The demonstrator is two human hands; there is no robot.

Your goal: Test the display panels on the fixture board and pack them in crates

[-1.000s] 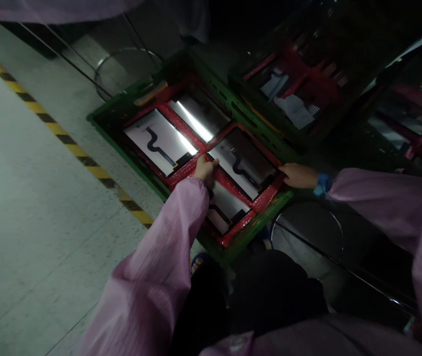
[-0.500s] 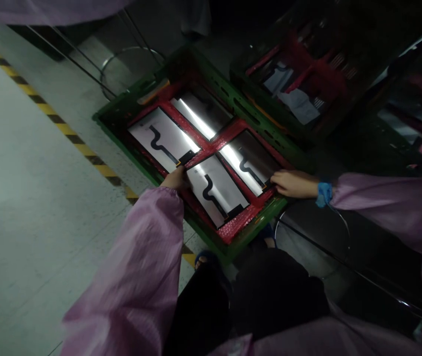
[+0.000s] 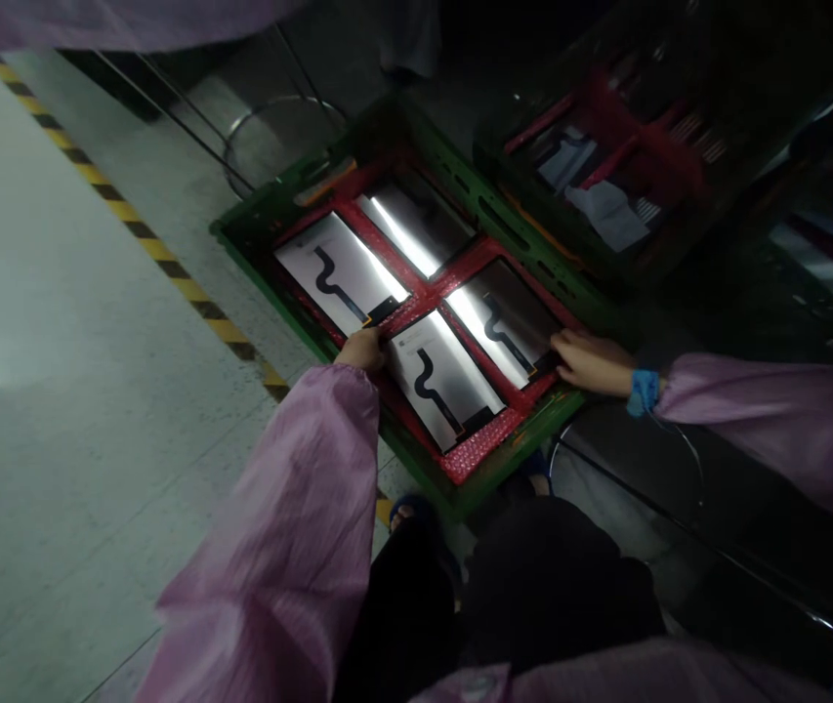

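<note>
A green crate (image 3: 291,327) lined with red bubble wrap (image 3: 476,451) holds several flat display panels. A near panel (image 3: 452,363), silvery with a black wavy flex cable, lies by my left hand (image 3: 362,350). That hand is closed at the crate's left side, between this panel and the far-left panel (image 3: 328,259); its fingertips are hidden. Across the crate, my right hand (image 3: 592,361) has its fingers curled down by the outer edge of the right panel (image 3: 525,327). What either hand grips cannot be made out. A fourth panel (image 3: 435,210) lies at the back, reflecting light.
Another crate (image 3: 493,161) with red dividers and white sheets stands behind on the right, in shadow. Metal stool legs (image 3: 229,146) stand behind the crate. Yellow-black floor tape (image 3: 145,234) runs along the left. My feet (image 3: 410,510) are close to the crate's near end.
The whole view has shifted slightly, so the crate and both hands appear a little further right. Both hands keep about the same places at the crate's sides, and the panels lie as before.
</note>
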